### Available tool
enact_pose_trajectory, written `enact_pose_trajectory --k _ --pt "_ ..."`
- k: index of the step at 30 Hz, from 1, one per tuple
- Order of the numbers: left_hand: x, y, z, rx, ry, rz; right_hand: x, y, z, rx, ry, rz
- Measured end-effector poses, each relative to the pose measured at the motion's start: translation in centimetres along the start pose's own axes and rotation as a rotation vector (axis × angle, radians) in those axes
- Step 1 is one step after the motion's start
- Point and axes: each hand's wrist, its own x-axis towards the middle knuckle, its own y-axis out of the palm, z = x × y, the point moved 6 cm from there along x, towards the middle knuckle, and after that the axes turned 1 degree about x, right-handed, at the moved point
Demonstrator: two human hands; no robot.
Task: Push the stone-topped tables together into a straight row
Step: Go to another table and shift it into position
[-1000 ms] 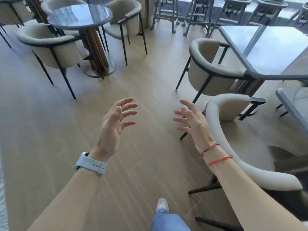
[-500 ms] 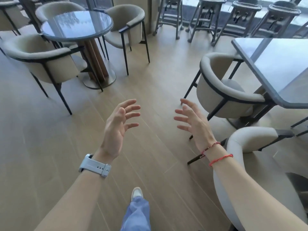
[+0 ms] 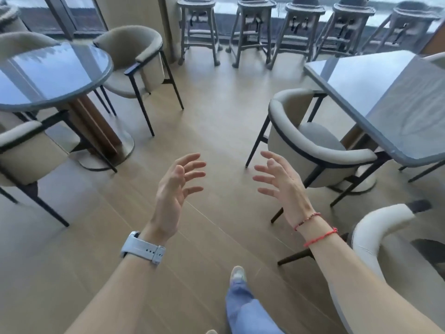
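Note:
A rectangular stone-topped table (image 3: 375, 97) with a glossy grey top stands at the right, its far side cut off by the frame. A round stone-topped table (image 3: 48, 75) on a pedestal stands at the left. My left hand (image 3: 173, 191), with a pale watch on the wrist, and my right hand (image 3: 281, 182), with red strings on the wrist, hover over the wooden floor between the two tables. Both hands have spread fingers, face each other and touch nothing.
Beige armchairs surround the tables: one (image 3: 310, 143) by the rectangular table, one (image 3: 370, 239) at my right elbow, one (image 3: 134, 61) behind the round table, one (image 3: 26, 150) at the left. Several high chairs (image 3: 252, 27) line the window. My leg (image 3: 243, 302) steps forward.
I have walked forward and the view has swung left: both tables and the high chairs are nearer and larger. My hands keep the same spread pose.

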Motion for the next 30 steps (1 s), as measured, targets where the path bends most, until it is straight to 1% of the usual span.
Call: enact_pose_trajectory --k 4,7,15,22,26,28,30 --pt "7.2 1.8 0.7 0.033 -0.005 0.053 6.1 -1.9 0.2 0.034 0.006 -0.056" --pt "13.0 3.8 0.9 0.037 -0.004 0.09 11.7 -3.8 0.6 0.104 0.012 -0.099" --pt "29.4 11.3 0.1 0.074 -0.031 0.196 24.7 -10.1 1.8 0.214 0.07 -0.2" --pt "39.1 17.7 1.7 0.055 -0.076 0.325 30.6 -17.5 1.8 0.222 0.09 -0.381" --pt "44.1 21.9 3.2 0.027 -0.097 0.436 32.4 -21.3 1.3 0.206 0.09 -0.505" --pt "46.5 24.0 4.0 0.01 -0.112 0.52 33.1 -22.8 0.9 0.221 0.093 -0.592" --pt "48.2 25.3 4.5 -0.009 -0.123 0.573 33.5 -23.6 1.1 0.229 0.092 -0.647"
